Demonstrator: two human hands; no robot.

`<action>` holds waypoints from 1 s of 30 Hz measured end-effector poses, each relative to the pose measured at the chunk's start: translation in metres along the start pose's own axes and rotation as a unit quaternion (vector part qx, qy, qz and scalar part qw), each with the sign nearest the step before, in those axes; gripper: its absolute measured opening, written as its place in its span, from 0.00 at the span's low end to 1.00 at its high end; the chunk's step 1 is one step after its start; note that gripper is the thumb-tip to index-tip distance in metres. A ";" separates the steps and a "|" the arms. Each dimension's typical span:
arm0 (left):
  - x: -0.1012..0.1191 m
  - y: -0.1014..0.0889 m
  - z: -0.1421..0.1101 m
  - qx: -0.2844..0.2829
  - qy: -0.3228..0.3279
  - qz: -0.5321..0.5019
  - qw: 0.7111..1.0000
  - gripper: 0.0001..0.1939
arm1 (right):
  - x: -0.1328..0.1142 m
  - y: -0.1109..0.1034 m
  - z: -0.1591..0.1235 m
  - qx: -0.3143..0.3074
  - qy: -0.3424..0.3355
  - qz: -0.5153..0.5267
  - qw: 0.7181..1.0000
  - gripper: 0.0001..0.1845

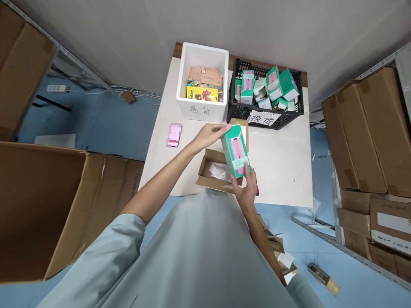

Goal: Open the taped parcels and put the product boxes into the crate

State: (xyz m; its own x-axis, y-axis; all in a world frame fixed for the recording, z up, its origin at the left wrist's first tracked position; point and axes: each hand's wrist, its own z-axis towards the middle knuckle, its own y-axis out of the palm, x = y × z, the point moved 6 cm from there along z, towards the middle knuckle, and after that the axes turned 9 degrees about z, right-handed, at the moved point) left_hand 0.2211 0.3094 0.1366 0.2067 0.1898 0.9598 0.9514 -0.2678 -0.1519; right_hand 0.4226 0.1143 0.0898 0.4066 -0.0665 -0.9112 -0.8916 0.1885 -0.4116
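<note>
A green box with a pink tumbler pictured on it (236,149) is held up between my two hands, tilted a little. My left hand (210,136) grips its top edge, and my right hand (246,188) has fingers around the bottom end. Partly beneath it, an open cardboard carton (208,182) stands on the table with clear plastic wrapping (218,171) inside. Behind the green box, a brown cardboard piece (245,128) shows in part. Beside my right hand, a small dark and red item peeks out, mostly hidden.
At the table's back stand a white foam bin (201,112) with envelopes and booklets, and a black crate (233,112) of similar green boxes. A phone (174,136) lies on the left of the white table (282,171). A large carton (96,201) and stacked cartons (369,141) flank it.
</note>
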 end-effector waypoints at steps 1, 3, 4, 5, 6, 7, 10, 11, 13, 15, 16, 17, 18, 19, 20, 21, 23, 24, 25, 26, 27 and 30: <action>0.001 0.001 0.001 0.000 0.003 0.000 1.000 0.41 | 0.004 -0.003 0.001 -0.001 0.016 0.044 0.999 0.48; 0.002 0.002 0.001 -0.002 0.011 -0.006 1.000 0.40 | 0.012 -0.007 0.004 -0.016 0.070 0.164 0.984 0.50; 0.002 0.003 0.001 -0.005 0.017 -0.015 1.000 0.39 | 0.016 -0.008 0.005 -0.028 0.102 0.229 0.968 0.50; 0.002 0.005 0.002 -0.011 0.025 -0.027 0.999 0.38 | 0.020 -0.009 0.007 -0.039 0.133 0.287 0.948 0.48; 0.002 0.008 0.002 -0.018 0.033 -0.041 0.998 0.36 | 0.022 -0.008 0.008 -0.049 0.160 0.336 0.927 0.45; 0.002 0.011 0.002 -0.025 0.039 -0.057 0.997 0.34 | 0.025 -0.008 0.009 -0.060 0.181 0.373 0.908 0.42; -0.002 0.022 0.004 -0.037 0.035 -0.092 0.994 0.31 | 0.030 -0.005 0.011 -0.085 0.219 0.426 0.874 0.38; -0.004 0.026 0.005 -0.038 0.031 -0.096 0.994 0.30 | 0.032 -0.004 0.011 -0.092 0.228 0.431 0.868 0.38; -0.006 0.031 0.006 -0.040 0.029 -0.098 0.994 0.27 | 0.037 -0.003 0.010 -0.095 0.245 0.440 0.859 0.38; -0.007 0.034 0.007 -0.042 0.035 -0.100 0.993 0.26 | 0.043 -0.003 0.009 -0.087 0.267 0.459 0.843 0.38; -0.006 0.035 0.008 -0.043 0.038 -0.105 0.993 0.26 | 0.045 -0.004 0.007 -0.082 0.279 0.471 0.833 0.37; -0.006 0.036 0.009 -0.046 0.040 -0.111 0.992 0.27 | 0.047 -0.004 0.006 -0.080 0.290 0.485 0.821 0.37; -0.006 0.037 0.009 -0.048 0.041 -0.118 0.991 0.27 | 0.048 -0.004 0.005 -0.080 0.301 0.500 0.808 0.35; -0.006 0.037 0.010 -0.049 0.040 -0.126 0.990 0.28 | 0.049 -0.003 0.003 -0.082 0.312 0.520 0.791 0.34; -0.007 0.038 0.010 -0.050 0.039 -0.134 0.989 0.30 | 0.049 -0.003 0.002 -0.084 0.325 0.542 0.770 0.32; -0.007 0.039 0.011 -0.048 0.037 -0.141 0.988 0.31 | 0.048 -0.002 0.000 -0.083 0.339 0.567 0.746 0.31; -0.009 0.040 0.012 -0.037 0.036 -0.151 0.987 0.32 | 0.046 0.000 -0.003 -0.081 0.366 0.611 0.697 0.28; -0.009 0.040 0.013 -0.029 0.037 -0.153 0.987 0.33 | 0.044 0.000 -0.004 -0.082 0.377 0.624 0.679 0.28; -0.010 0.040 0.013 -0.019 0.037 -0.152 0.988 0.33 | 0.043 0.001 -0.004 -0.086 0.384 0.629 0.671 0.28; -0.010 0.039 0.013 -0.008 0.037 -0.147 0.988 0.34 | 0.042 0.001 -0.004 -0.093 0.385 0.625 0.672 0.30; -0.011 0.039 0.012 0.004 0.036 -0.141 0.989 0.34 | 0.041 0.001 -0.004 -0.102 0.380 0.614 0.684 0.32; -0.011 0.035 0.009 0.038 0.036 -0.116 0.992 0.33 | 0.040 -0.008 0.000 -0.106 0.327 0.536 0.771 0.36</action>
State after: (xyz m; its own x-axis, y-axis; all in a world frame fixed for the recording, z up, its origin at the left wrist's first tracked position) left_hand 0.2541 0.3069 0.1182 -0.0341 0.1697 0.9849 0.9864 -0.1528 0.0605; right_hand 0.4456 0.1100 0.0565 -0.7115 -0.4765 -0.5164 -0.6871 0.3182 0.6531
